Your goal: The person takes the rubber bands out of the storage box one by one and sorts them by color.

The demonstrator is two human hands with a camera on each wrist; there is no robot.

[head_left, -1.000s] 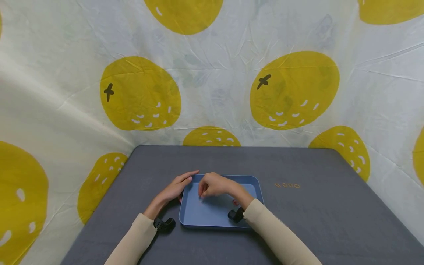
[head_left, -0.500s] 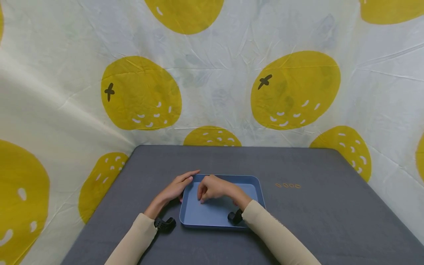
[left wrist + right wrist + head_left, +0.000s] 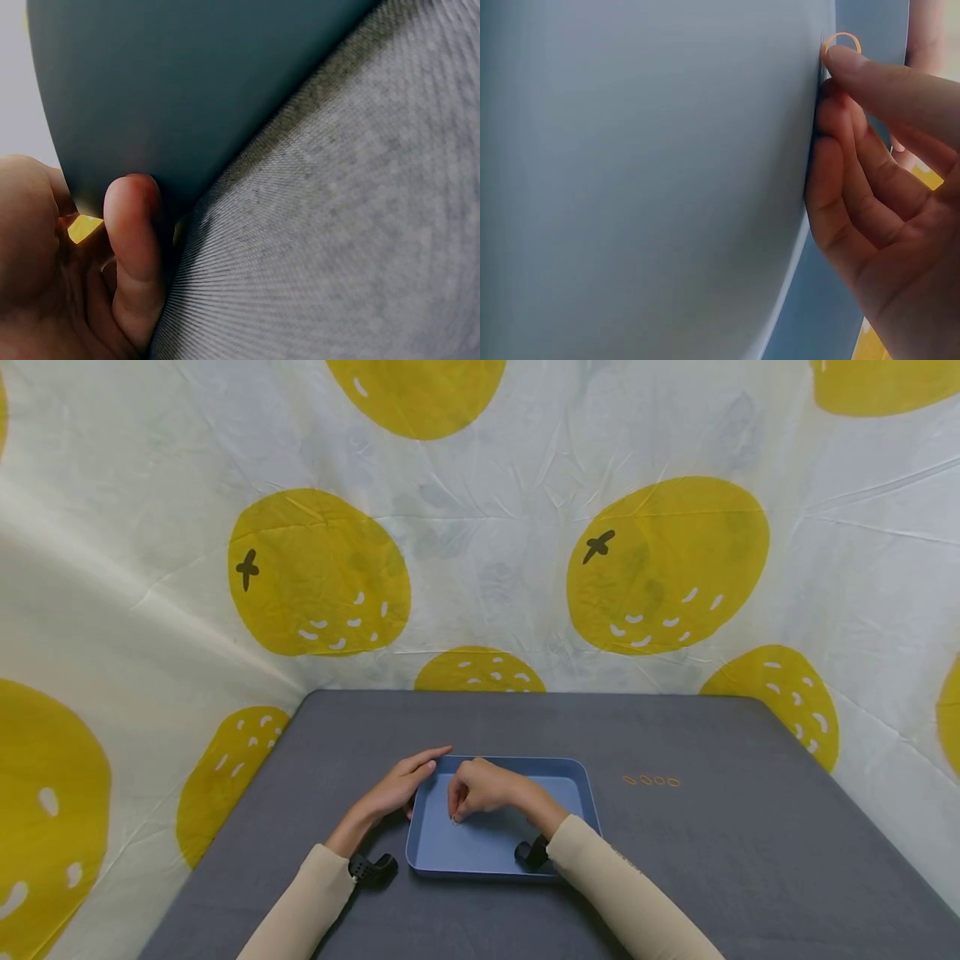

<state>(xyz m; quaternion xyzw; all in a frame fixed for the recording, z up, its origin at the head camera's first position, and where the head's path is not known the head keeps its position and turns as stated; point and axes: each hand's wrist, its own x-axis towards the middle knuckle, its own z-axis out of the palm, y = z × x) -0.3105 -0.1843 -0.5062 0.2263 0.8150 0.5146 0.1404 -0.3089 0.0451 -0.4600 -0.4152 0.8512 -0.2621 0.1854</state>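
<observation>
In the head view my right hand [image 3: 480,787] is over the left part of a shallow blue tray [image 3: 495,857]. It pinches a small yellow-orange rubber band [image 3: 844,34] between thumb and index finger, low over the tray floor. The other fingers are curled, and in the right wrist view they lie close to the tray floor. My left hand [image 3: 397,783] rests at the tray's left edge with its fingers mostly straight. In the left wrist view one of its fingertips [image 3: 133,196] touches the tray's outer wall. The right forearm hides part of the tray's right side.
Several orange rubber bands [image 3: 652,781] lie in a row to the right of the tray. All of it stands on a dark grey table [image 3: 750,860]. Behind hangs a pale curtain [image 3: 487,560] printed with yellow fruit shapes. Each wrist wears a black camera mount.
My right hand has moved slightly toward me over the tray, and the rubber band now shows at its fingertips. A small reddish thing in the tray is now hidden by the right arm. My left hand stays put.
</observation>
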